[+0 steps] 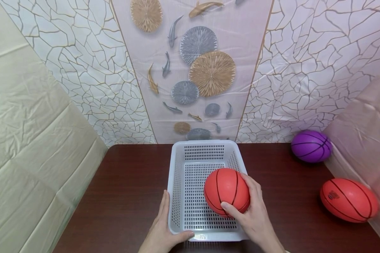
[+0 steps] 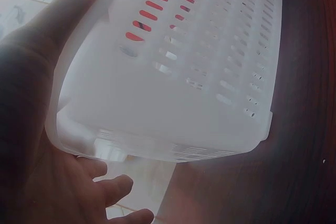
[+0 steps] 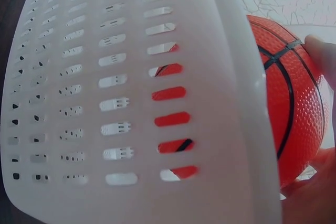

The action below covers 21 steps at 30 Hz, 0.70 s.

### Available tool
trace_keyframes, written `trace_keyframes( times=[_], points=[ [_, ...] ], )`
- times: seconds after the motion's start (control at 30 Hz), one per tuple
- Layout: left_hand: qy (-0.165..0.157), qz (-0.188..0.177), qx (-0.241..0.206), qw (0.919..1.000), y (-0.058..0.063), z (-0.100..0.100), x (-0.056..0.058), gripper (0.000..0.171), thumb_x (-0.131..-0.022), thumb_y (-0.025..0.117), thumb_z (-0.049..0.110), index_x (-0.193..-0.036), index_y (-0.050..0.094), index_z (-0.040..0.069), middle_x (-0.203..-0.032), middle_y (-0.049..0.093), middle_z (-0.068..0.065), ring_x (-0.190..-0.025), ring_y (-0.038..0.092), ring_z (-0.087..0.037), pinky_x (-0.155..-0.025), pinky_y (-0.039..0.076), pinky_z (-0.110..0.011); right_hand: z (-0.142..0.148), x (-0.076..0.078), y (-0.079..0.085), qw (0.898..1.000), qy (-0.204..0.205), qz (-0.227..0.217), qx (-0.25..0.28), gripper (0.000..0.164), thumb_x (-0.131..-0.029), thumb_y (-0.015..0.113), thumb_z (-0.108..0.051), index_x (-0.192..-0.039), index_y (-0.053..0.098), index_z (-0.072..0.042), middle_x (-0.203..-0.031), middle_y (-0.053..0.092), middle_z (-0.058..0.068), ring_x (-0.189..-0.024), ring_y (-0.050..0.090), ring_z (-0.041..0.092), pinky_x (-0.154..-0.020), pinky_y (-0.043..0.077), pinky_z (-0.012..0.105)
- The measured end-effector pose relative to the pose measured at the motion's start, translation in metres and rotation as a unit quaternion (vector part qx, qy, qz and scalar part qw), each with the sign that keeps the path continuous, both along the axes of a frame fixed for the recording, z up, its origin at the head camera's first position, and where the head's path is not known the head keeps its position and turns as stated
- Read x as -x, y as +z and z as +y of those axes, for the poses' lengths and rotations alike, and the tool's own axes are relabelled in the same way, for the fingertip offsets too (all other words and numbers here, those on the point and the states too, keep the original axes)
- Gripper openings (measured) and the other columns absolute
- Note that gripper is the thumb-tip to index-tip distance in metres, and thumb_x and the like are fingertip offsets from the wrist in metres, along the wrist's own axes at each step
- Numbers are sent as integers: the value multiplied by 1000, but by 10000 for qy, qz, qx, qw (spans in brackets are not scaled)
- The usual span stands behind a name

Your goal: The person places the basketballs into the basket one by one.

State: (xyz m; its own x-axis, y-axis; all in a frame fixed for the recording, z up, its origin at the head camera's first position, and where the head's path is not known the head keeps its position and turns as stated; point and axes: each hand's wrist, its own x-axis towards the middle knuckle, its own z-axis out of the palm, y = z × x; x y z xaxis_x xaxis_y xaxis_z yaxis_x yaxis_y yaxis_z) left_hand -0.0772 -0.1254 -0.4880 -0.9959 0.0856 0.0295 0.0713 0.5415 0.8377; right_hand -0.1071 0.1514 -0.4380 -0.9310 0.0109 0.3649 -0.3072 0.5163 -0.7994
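Note:
A white plastic basket point(image 1: 196, 211) with slotted walls stands on the table. My left hand point(image 1: 162, 229) holds its near left corner, the thumb along the front rim and the fingers outside the left wall. My right hand point(image 1: 255, 211) grips a small red basketball point(image 1: 225, 188) with black lines, thumb on the near side and fingers on the far right side. The ball is at the basket's right half, partly below the rim; in the right wrist view red shows through the upper slots of the wall point(image 3: 220, 129). The basket's floor holds nothing else that shows.
On the dark wooden table point(image 1: 130, 182), a purple basketball point(image 1: 311, 146) sits at the back right. Nearer lies a red ball point(image 1: 349, 200) with black lines that looks elongated, close to the right cloth wall point(image 1: 373, 140). Patterned cloth point(image 1: 256, 123) hangs behind the table.

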Motion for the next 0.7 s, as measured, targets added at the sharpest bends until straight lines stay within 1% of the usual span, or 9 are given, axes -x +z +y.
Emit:
trace_keyframes(
  times=[0.1,0.13,0.27,0.4,0.53,0.7],
  points=[
    [-4,-34,-3,10000,0,0,1,134,-58,81,68,-157,1,29,-161,-1,14,-140,28,-29,-103,35,-54,-2,0,0,10000,21,-9,-37,94,-73,87,-33,-149,32,-32,-145,34,-3,-118,47,21,-83,53,42],
    [16,-64,-23,10000,0,0,1,134,-58,82,68,-157,1,31,-161,-1,16,-140,27,-27,-103,35,-54,-2,0,0,10000,38,-13,-31,94,-72,87,-33,-149,32,-32,-145,34,-4,-119,47,22,-84,52,43],
    [-14,66,-12,10000,-1,0,0,133,-59,82,67,-157,1,29,-162,0,14,-140,28,-28,-103,35,-54,-6,2,-1,9999,97,-42,-24,92,-72,86,-36,-148,34,-34,-145,33,-4,-119,46,23,-83,52,47],
    [-8,157,41,9999,-2,-1,1,132,-60,82,66,-158,2,28,-162,1,11,-138,33,-31,-101,38,-55,-10,6,-2,9997,223,-3,-114,90,-73,85,-39,-147,35,-34,-144,34,-6,-122,42,21,-83,51,48],
    [12,22,43,10000,-1,-1,1,133,-59,81,68,-158,2,29,-162,2,12,-136,34,-31,-100,39,-55,-14,9,-3,9992,330,63,-235,89,-73,84,-43,-147,36,-33,-145,34,-6,-124,40,20,-83,52,47],
    [7,-77,31,10000,1,-1,1,133,-58,80,70,-157,1,30,-161,1,13,-137,33,-29,-101,38,-54,-20,10,-5,9989,344,-84,-306,89,-72,83,-48,-147,36,-35,-147,31,-3,-122,43,24,-83,52,48]
  ],
)
